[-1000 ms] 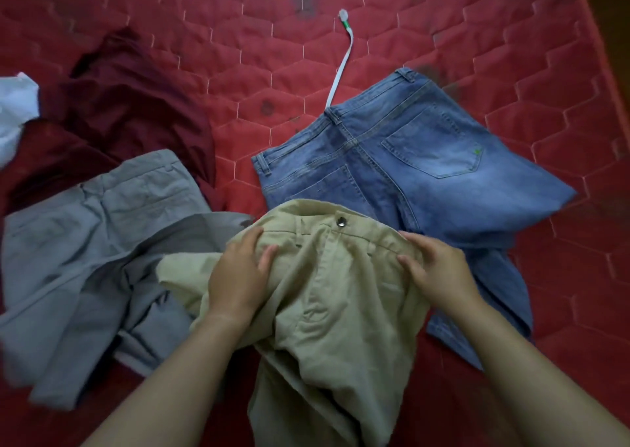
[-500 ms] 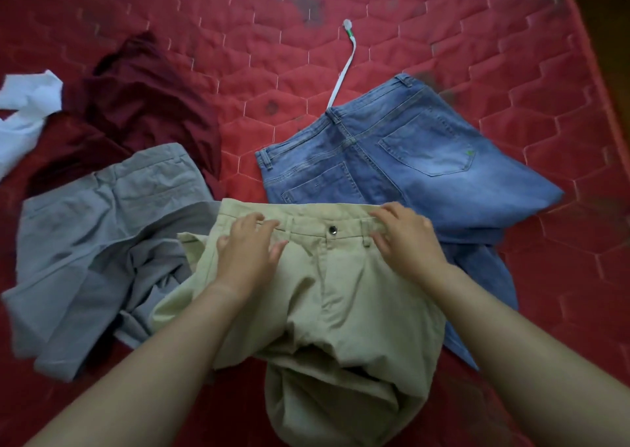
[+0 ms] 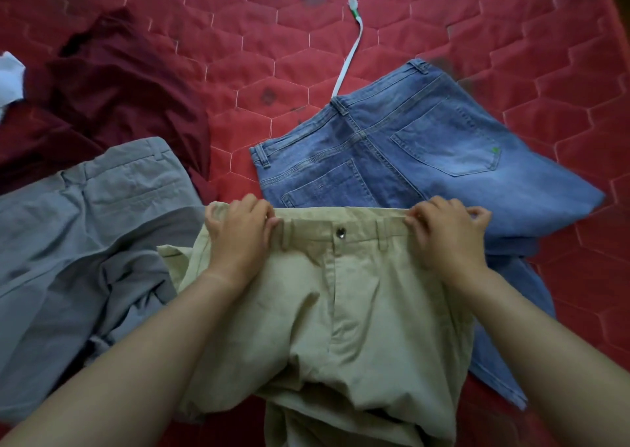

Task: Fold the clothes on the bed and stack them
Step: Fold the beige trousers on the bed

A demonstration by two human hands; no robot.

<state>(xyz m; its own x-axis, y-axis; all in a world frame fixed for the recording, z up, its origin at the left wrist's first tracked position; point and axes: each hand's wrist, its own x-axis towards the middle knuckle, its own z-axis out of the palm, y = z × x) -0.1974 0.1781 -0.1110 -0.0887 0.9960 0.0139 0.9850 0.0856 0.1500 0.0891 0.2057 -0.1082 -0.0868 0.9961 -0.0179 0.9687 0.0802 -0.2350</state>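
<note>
On the red bed (image 3: 443,37), beige trousers (image 3: 358,310) (front up, button showing) lie nearest, overlapping blue jeans (image 3: 426,160), with grey trousers (image 3: 85,242) and a maroon garment (image 3: 119,99) to the left. The left hand (image 3: 238,238) and right hand (image 3: 446,235) each grip a waistband end.

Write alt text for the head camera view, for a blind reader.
The left hand and right hand grip the waistband of beige trousers on a red quilted bed; blue jeans lie beyond, grey trousers and a maroon garment at left.
</note>
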